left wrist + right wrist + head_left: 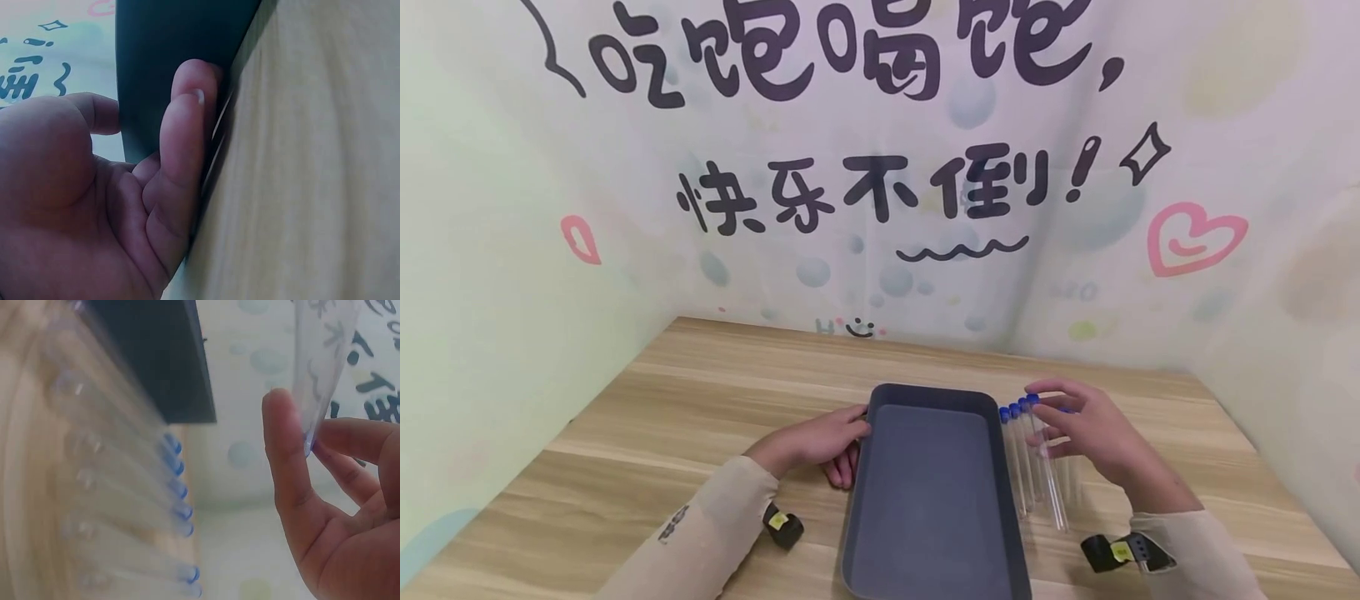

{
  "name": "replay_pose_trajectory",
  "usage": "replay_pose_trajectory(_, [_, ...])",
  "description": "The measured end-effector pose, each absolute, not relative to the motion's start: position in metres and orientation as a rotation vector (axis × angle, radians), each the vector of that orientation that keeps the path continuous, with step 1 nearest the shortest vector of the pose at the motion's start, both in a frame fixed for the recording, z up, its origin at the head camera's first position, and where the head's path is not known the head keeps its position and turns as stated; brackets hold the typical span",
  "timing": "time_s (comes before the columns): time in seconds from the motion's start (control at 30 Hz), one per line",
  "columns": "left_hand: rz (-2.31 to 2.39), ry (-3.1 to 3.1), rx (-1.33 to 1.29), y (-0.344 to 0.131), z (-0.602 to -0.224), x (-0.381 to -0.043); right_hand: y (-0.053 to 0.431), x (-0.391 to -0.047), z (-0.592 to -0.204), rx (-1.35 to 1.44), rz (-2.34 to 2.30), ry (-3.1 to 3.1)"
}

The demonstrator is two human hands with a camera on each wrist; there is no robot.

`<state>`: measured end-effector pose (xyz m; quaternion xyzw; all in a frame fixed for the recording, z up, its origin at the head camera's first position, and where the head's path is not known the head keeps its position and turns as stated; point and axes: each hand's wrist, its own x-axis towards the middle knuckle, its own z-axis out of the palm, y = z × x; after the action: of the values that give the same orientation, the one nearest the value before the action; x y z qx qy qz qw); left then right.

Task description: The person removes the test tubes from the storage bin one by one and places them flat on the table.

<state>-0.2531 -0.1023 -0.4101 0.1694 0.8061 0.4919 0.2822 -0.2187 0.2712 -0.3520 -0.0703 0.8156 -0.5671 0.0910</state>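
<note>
A dark grey rectangular tray (928, 500) lies on the table. My left hand (823, 442) holds its left side, with the thumb at the rim and the fingers (181, 137) against the outer wall. To the right of the tray, my right hand (1093, 429) pinches a clear test tube (1054, 492) near its blue cap. In the right wrist view the held test tube (322, 356) is between thumb and fingers, its capped end at the fingertips. Several more blue-capped test tubes (125, 494) lie side by side on the table, partly behind the right hand in the head view.
The wood-patterned table (715, 375) reaches back to a wall hanging (865, 283) with black lettering and pink hearts. Each wrist wears a black strapped camera, the left camera (784, 527) and the right camera (1123, 552).
</note>
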Motion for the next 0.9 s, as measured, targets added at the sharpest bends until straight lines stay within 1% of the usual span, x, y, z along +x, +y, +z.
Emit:
replay_pose_trajectory(0.47, [1.321, 2.152, 0.439, -0.103, -0.411, -0.255, 0.303, -0.228, -0.365, -0.164, -1.622, 2.511])
replay_pose_trajectory(0.9, [1.318, 2.148, 0.461, -0.103, -0.412, -0.255, 0.328, -0.232, -0.371, -0.007, -1.562, 2.631])
